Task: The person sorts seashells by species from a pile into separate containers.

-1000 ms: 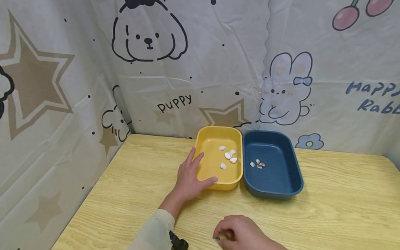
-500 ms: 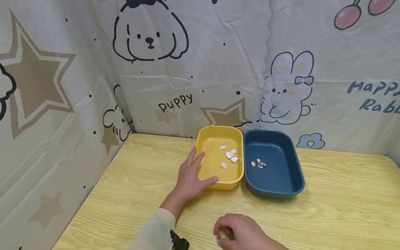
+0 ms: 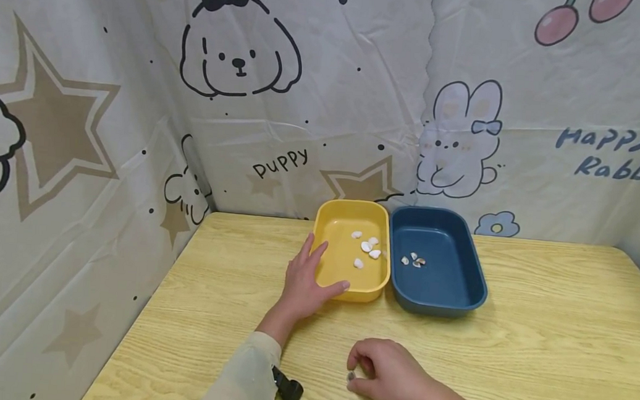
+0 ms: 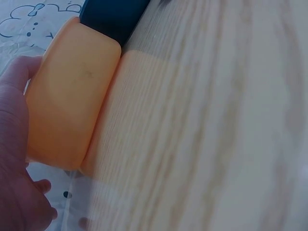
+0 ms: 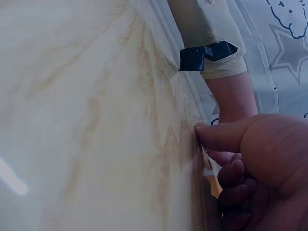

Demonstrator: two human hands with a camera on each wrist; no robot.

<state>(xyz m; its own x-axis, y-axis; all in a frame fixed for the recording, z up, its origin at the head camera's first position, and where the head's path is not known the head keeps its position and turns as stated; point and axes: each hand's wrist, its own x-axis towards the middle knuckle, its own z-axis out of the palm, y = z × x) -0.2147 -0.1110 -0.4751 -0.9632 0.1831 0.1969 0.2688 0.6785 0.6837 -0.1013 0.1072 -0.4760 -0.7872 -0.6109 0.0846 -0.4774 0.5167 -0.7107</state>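
A small greyish shell (image 3: 351, 376) is pinched between the thumb and fingertips of my right hand (image 3: 393, 379), low over the table nearest me. In the right wrist view the thumb (image 5: 221, 136) hides most of what it holds. My left hand (image 3: 304, 285) holds the near left corner of a yellow bin (image 3: 347, 295), thumb over the near rim and fingers along the left side. Several white shells (image 3: 366, 246) lie inside that bin. A dark blue bin (image 3: 437, 308) stands against its right side, with several smaller brownish shells (image 3: 417, 262) toward its left.
Both bins stand at the back of the wood-grain table (image 3: 544, 339), close to a printed curtain (image 3: 316, 100). A black strap-on device (image 3: 288, 390) is on the left sleeve (image 3: 243, 374).
My right hand has risen slightly from the table with the shell, which shows more clearly between the fingertips. The left hand stays on the yellow bin.
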